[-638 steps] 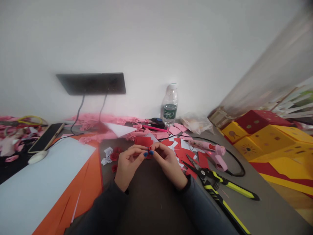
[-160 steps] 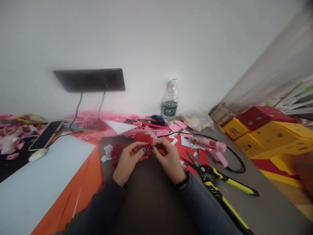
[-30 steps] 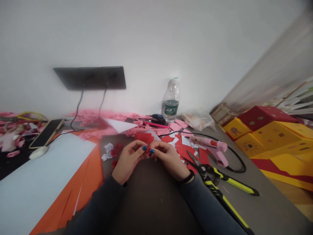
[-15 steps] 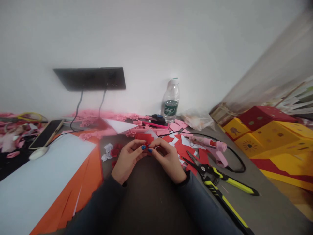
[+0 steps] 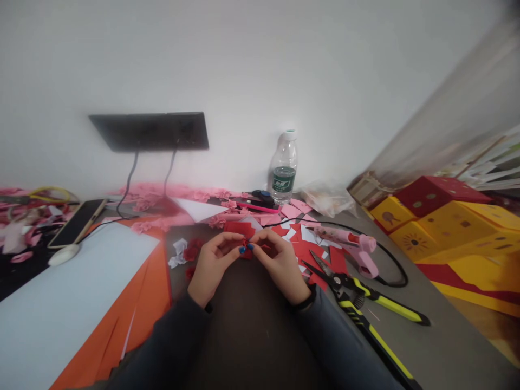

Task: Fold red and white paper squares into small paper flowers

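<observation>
Between my fingertips, above the middle of the grey table, is a small piece of red paper (image 5: 246, 242); its exact shape is too small to make out. My left hand (image 5: 215, 262) pinches it from the left with thumb and fingers closed. From the right, my right hand (image 5: 280, 265) pinches the same piece, the two thumbs almost touching. Red paper flowers (image 5: 192, 250) and a crumpled white paper (image 5: 177, 253) lie left of my left hand. Red paper scraps (image 5: 304, 250) spread beyond and beside my right hand.
Pruning shears (image 5: 345, 284) lie open at the right, near a pink glue gun (image 5: 357, 249) with a black cord. A water bottle (image 5: 284, 170) stands by the wall. White sheets (image 5: 73, 287) over orange paper (image 5: 152, 281) cover the left. Yellow boxes (image 5: 459, 230) are far right.
My left thumb has shifted slightly right and down along the red paper, and the fingers of both hands have adjusted a little. Everything else lies as before.
</observation>
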A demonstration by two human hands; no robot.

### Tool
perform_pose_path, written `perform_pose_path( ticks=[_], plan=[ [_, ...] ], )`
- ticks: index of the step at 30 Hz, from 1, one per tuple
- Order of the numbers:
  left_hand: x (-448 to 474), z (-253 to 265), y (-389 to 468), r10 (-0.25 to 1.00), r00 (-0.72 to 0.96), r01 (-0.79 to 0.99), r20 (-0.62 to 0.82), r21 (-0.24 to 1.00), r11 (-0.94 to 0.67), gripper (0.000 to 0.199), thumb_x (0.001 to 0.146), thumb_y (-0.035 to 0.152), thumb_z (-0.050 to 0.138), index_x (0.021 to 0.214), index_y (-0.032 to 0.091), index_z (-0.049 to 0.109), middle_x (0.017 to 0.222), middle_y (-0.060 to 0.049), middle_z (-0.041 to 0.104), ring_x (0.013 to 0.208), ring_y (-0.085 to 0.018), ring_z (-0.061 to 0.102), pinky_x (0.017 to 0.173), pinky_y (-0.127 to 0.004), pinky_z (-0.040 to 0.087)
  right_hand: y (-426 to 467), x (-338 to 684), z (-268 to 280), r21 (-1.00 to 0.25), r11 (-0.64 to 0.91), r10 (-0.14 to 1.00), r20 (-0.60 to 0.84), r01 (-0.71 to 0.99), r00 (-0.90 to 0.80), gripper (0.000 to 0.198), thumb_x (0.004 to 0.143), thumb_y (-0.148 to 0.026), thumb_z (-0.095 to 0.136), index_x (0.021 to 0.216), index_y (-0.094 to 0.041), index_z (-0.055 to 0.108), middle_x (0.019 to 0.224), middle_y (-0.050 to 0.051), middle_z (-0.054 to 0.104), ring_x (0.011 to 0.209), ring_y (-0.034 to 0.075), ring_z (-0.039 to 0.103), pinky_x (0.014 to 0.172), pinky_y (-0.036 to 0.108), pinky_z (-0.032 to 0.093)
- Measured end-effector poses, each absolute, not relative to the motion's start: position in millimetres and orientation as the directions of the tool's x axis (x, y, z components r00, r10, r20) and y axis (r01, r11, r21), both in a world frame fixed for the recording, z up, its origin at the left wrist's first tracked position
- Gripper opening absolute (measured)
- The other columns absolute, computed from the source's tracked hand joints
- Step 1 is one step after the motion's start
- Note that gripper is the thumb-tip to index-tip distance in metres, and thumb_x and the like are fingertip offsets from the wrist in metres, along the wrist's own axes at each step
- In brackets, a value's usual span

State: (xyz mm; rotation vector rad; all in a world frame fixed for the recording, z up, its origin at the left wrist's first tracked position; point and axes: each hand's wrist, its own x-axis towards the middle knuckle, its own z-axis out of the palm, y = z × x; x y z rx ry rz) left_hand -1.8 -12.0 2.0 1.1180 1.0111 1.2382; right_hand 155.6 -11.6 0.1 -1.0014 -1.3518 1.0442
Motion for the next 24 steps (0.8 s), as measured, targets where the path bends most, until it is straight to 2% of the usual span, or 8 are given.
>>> perform_pose_path(
  ticks=[6,10,13,16,20,24],
  plan=[
    [0.5,7.9,-14.3,0.995,0.042,-0.142,0.094,0.986,-0.087,0.016,0.069,0.013,0.077,0.084,0.018,0.073,0.089,-0.004,0.072,0.09,-0.019,0.067,0.084,-0.028,0.054,-9.6,156.5,-2.8,-0.985,0.173,0.977,0.173,-0.014,-0.128,0.018,0.083,-0.035,0.065,0.08,-0.018,0.061,0.073,0.001,0.059,0.061,0.013,0.053,0.055,0.025,0.046],
    [0.9,9.0,-14.5,0.995,0.06,-0.143,0.085,0.987,-0.076,0.015,0.07,0.016,0.077,0.084,0.017,0.073,0.088,-0.005,0.073,0.089,-0.02,0.068,0.083,-0.03,0.055,-11.1,156.2,-0.1,-0.964,0.261,0.964,0.257,0.049,-0.075,0.013,0.083,-0.031,0.064,0.079,-0.019,0.061,0.076,0.002,0.059,0.066,0.015,0.055,0.058,0.025,0.047],
    [0.1,7.7,-13.3,0.995,0.09,-0.129,0.037,0.991,-0.026,0.015,0.072,0.021,0.077,0.086,0.017,0.074,0.087,-0.005,0.074,0.084,-0.019,0.068,0.078,-0.029,0.056,-13.0,155.9,3.2,-0.934,0.329,0.944,0.324,0.138,-0.059,0.007,0.083,-0.024,0.061,0.078,-0.02,0.06,0.078,0.002,0.058,0.07,0.016,0.057,0.06,0.026,0.048],
    [-0.3,5.6,-12.3,0.994,0.104,-0.161,-0.031,0.986,0.047,0.018,0.072,0.025,0.08,0.088,0.017,0.075,0.088,-0.004,0.074,0.078,-0.016,0.068,0.072,-0.025,0.056,-13.4,156.1,4.7,-0.929,0.336,0.941,0.324,0.157,-0.096,0.006,0.083,-0.02,0.059,0.077,-0.02,0.06,0.077,0.002,0.057,0.069,0.016,0.057,0.058,0.026,0.047],
    [0.5,4.4,-13.2,0.989,0.117,-0.271,-0.093,0.955,0.122,0.019,0.07,0.026,0.082,0.086,0.017,0.077,0.086,-0.003,0.074,0.077,-0.012,0.067,0.073,-0.02,0.055,-13.2,156.4,4.6,-0.907,0.38,0.924,0.365,0.184,-0.11,0.007,0.084,-0.017,0.057,0.078,-0.02,0.06,0.078,0.002,0.058,0.069,0.015,0.057,0.057,0.025,0.046],
    [0.2,6.3,-13.9,0.975,0.155,-0.393,-0.157,0.896,0.207,0.022,0.066,0.026,0.085,0.083,0.015,0.078,0.086,-0.005,0.075,0.08,-0.014,0.069,0.076,-0.023,0.057,-14.2,157.9,6.2,-0.859,0.446,0.895,0.428,0.252,-0.125,0.011,0.083,-0.012,0.057,0.077,-0.02,0.06,0.077,0.002,0.057,0.067,0.015,0.056,0.057,0.025,0.044]
  ],
)
